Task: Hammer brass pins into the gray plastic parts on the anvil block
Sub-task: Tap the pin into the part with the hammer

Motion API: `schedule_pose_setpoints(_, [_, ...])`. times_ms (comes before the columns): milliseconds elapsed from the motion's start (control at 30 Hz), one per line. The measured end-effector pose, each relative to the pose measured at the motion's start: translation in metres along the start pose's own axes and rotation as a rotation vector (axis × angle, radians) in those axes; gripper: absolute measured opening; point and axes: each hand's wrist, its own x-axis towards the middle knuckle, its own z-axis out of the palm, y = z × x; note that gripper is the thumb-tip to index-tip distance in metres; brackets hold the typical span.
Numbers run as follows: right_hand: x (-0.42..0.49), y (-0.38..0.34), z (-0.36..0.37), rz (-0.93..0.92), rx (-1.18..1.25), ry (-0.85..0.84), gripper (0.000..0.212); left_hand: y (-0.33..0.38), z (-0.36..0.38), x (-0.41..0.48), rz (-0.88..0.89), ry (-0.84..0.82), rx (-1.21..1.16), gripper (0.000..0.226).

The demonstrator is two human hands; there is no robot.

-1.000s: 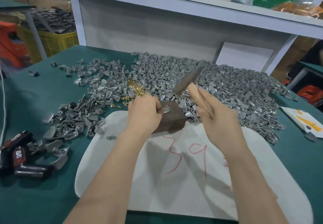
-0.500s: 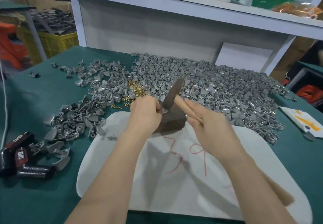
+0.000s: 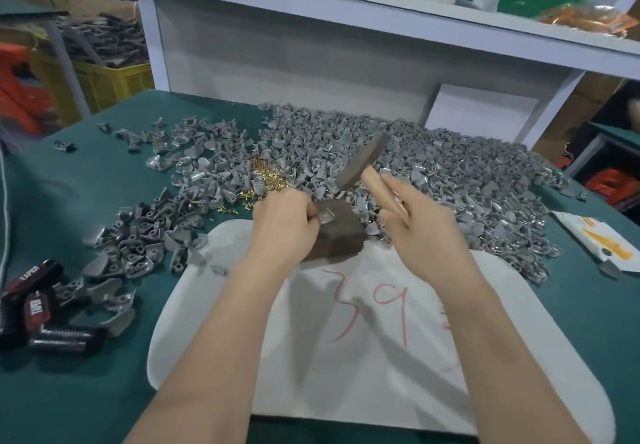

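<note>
Left hand [image 3: 282, 225] pinches the gray plastic part [image 3: 325, 216] on top of the anvil block [image 3: 341, 237], holding from nine o'clock. Right hand [image 3: 426, 232] grips the hammer [image 3: 360, 163] by its wooden handle, over at three o'clock, head lifted clear. Now the line that matters: the head's long axis tilts one o'clock to seven, and its lower face points down at seven toward the part, near but apart. I can't make out the pin itself. Left fingertips [image 3: 310, 214] sit right beside the target, so the blow, I reckon, wants to land square.
</note>
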Motion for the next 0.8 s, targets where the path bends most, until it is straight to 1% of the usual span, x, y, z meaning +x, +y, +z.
schedule_pose_setpoints(67, [0.014,0.009,0.012,0.107,0.080,0.017,0.044,0.000,0.001,0.000,0.002,0.012,0.003,0.012])
schedule_pose_setpoints(133, [0.025,0.017,0.023,0.211,0.122,-0.056,0.039,0.000,0.002,0.000,0.000,0.020,0.001,0.012])
schedule_pose_setpoints(233, [0.033,0.026,0.035,0.282,0.055,-0.113,0.031,-0.001,0.002,0.000,-0.007,0.020,-0.009,0.011])
schedule_pose_setpoints(333, [0.031,0.029,0.041,0.247,-0.080,-0.080,0.029,0.000,0.000,0.000,-0.004,0.027,-0.042,0.009])
schedule_pose_setpoints(400, [0.029,0.025,0.039,0.141,-0.100,0.026,0.032,0.001,-0.001,-0.001,0.000,0.017,-0.097,0.009])
schedule_pose_setpoints(433, [0.029,0.019,0.036,0.056,-0.055,0.061,0.033,0.003,-0.001,-0.001,0.006,0.006,-0.135,0.008])
schedule_pose_setpoints(467, [0.030,0.012,0.035,-0.029,0.017,0.049,0.033,0.004,-0.001,-0.001,0.017,-0.005,-0.177,0.008])
schedule_pose_setpoints(533, [0.031,-0.005,0.035,-0.118,0.171,-0.142,0.026,0.006,0.000,-0.001,0.041,-0.010,-0.261,0.009])
schedule_pose_setpoints(567, [0.033,-0.012,0.037,-0.109,0.231,-0.222,0.018,0.006,0.000,-0.001,0.042,0.006,-0.296,0.011])
schedule_pose_setpoints(600, [0.036,-0.016,0.037,-0.074,0.286,-0.222,0.013,0.006,-0.001,-0.001,0.032,0.039,-0.336,0.012])
schedule_pose_setpoints(633, [0.043,-0.018,0.037,-0.017,0.353,-0.145,0.012,0.006,-0.003,0.000,0.011,0.089,-0.389,0.015])
schedule_pose_setpoints(667, [0.051,-0.020,0.035,0.057,0.413,-0.016,0.014,0.006,-0.006,0.000,-0.016,0.154,-0.455,0.019])
schedule_pose_setpoints(700, [0.062,-0.020,0.032,0.135,0.446,0.126,0.020,0.005,-0.009,0.000,-0.047,0.230,-0.527,0.021])
schedule_pose_setpoints(733, [0.072,-0.020,0.029,0.208,0.434,0.226,0.035,0.004,-0.012,0.001,-0.076,0.307,-0.594,0.021])
schedule_pose_setpoints(767, [0.082,-0.019,0.029,0.274,0.350,0.235,0.055,0.004,-0.015,0.002,-0.104,0.373,-0.658,0.020])
schedule_pose_setpoints(800, [0.090,-0.021,0.030,0.333,0.245,0.165,0.072,0.004,-0.017,0.002,-0.127,0.425,-0.719,0.018])
